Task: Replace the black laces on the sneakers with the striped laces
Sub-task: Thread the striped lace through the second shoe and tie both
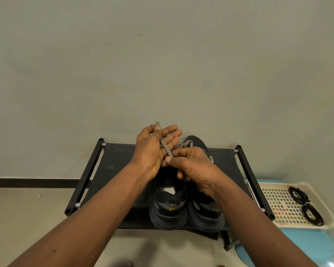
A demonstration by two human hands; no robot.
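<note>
Two black sneakers stand side by side on a black fabric shoe rack, the left sneaker and the right sneaker with heels toward me. A black-and-white striped lace runs across my left hand, whose thumb and forefinger pinch its upper end while the other fingers spread out. My right hand pinches the same lace lower down, over the shoes' tongues. More striped lace lies on the right sneaker's toe. Two coiled black laces lie in a tray at the right.
A cream plastic tray sits on a blue surface right of the rack. The rack stands against a plain grey wall on a beige floor. The rack's black side bars frame the shelf.
</note>
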